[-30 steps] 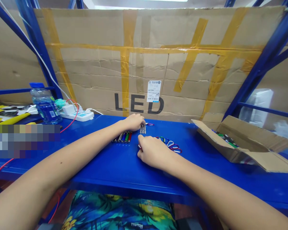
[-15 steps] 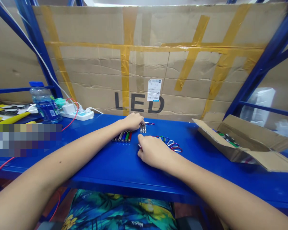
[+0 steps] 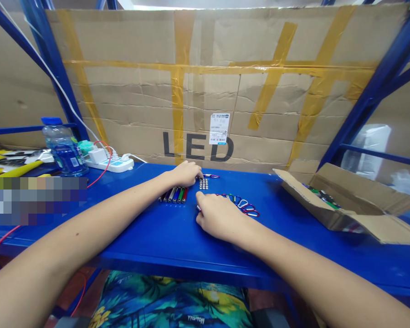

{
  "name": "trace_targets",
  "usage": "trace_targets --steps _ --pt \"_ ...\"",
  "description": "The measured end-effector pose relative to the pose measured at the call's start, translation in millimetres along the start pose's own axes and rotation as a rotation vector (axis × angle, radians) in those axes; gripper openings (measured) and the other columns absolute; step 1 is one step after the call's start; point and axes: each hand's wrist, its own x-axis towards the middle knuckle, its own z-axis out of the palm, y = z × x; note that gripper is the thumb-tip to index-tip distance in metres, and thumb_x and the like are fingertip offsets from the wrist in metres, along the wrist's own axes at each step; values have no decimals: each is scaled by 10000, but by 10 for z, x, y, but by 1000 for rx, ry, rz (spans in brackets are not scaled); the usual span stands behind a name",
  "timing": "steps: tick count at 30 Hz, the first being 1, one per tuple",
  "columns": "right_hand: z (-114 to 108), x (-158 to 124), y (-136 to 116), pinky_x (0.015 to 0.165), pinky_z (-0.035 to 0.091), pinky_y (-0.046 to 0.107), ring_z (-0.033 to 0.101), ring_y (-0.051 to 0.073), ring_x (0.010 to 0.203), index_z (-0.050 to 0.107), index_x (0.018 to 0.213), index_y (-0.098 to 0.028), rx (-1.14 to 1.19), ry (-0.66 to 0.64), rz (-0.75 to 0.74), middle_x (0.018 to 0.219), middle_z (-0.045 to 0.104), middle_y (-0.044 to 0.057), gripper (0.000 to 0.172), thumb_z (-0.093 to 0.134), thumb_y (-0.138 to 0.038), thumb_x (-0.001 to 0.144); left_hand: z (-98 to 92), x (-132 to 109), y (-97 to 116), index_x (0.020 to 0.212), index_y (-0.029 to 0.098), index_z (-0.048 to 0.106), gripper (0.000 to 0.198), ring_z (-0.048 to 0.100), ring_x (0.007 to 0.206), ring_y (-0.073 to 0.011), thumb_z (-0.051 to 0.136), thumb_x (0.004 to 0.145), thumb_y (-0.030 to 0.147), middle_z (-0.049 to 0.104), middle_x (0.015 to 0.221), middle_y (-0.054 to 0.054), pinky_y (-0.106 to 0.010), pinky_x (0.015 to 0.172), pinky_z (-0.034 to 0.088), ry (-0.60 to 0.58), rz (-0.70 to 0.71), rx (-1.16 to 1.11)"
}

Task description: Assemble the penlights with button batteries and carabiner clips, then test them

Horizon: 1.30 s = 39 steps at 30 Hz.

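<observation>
Tubes [image 3: 175, 196] lie in a row left of the silver discs [image 3: 203, 184]. The left hand [image 3: 187, 173] bends beside the discs; whether it grips anything, I cannot tell. A purple rod [image 3: 212, 176] lies just behind the discs. In front of them, the right hand [image 3: 218, 216] curls around a small, mostly hidden item [image 3: 198, 208]. Carabiners [image 3: 248, 207] fan out front-right of the discs; an open carton [image 3: 309, 200] stands well right of them.

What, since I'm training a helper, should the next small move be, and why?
Perhaps the left hand should straighten the nearest small silver pieces: it is right at the far-left corner of their rows, while the right hand is lower, by the carabiners.
</observation>
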Motion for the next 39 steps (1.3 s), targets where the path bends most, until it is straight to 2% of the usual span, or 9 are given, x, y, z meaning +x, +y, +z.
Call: trace_targets --steps 8,13,17,21,24,26,31,36,39 --pt "-23 7 2 547 367 312 684 277 836 560 1041 -160 21 -32 18 949 708 128 245 498 -196 807 -90 -154 -24 1136 242 711 510 572 1071 -249 538 692 60 687 1180 -61 -334 885 395 -46 -45 -4" --pt "-39 20 75 557 359 305 674 262 808 593 990 -172 36 -40 23 934 711 120 204 522 -221 804 -128 -246 -58 1099 251 729 467 624 1008 -240 545 714 62 708 1155 -69 -327 866 432 -76 -93 -96" --pt "-90 88 205 566 370 281 665 242 823 646 947 -172 100 -71 66 946 713 115 184 556 -246 806 -128 -244 -115 1078 254 735 452 640 979 -203 525 729 59 727 1114 -45 -286 875 449 -74 -89 -144" --pt "-204 177 414 563 375 261 630 176 701 685 976 -171 241 -18 122 863 717 73 218 570 -231 800 -107 -216 -171 1032 225 745 334 646 967 -203 528 789 145 737 1062 -63 -285 874 454 9 -91 -161" --pt "-259 232 585 586 388 259 612 162 680 707 918 -162 325 39 138 797 717 54 205 536 -176 805 -67 -209 -190 980 204 754 272 656 899 -207 558 791 197 745 966 -79 -276 800 463 -27 -130 -182" --pt "-254 264 670 615 407 256 616 162 713 703 900 -155 376 79 138 822 722 57 195 533 -157 803 -35 -210 -188 945 195 757 249 657 863 -204 570 782 197 744 911 -82 -269 770 463 -55 -156 -194" --pt "-155 312 697 658 437 253 612 152 730 654 879 -150 445 71 68 839 706 52 119 574 -161 791 -12 -205 -170 869 165 742 197 658 807 -202 584 753 172 734 867 -99 -266 723 463 -45 -222 -201" --pt "-65 331 602 659 450 250 595 131 675 598 841 -154 605 20 -54 760 669 14 51 577 -167 796 -66 -204 -193 795 150 696 111 643 735 -176 637 730 218 720 814 -82 -240 635 441 -134 -310 -225" --pt "1 362 599 646 457 253 600 129 641 575 818 -159 708 44 -61 723 664 9 28 570 -163 791 -125 -233 -194 757 159 681 78 635 712 -177 638 720 213 715 809 -73 -253 620 433 -63 -331 -245"
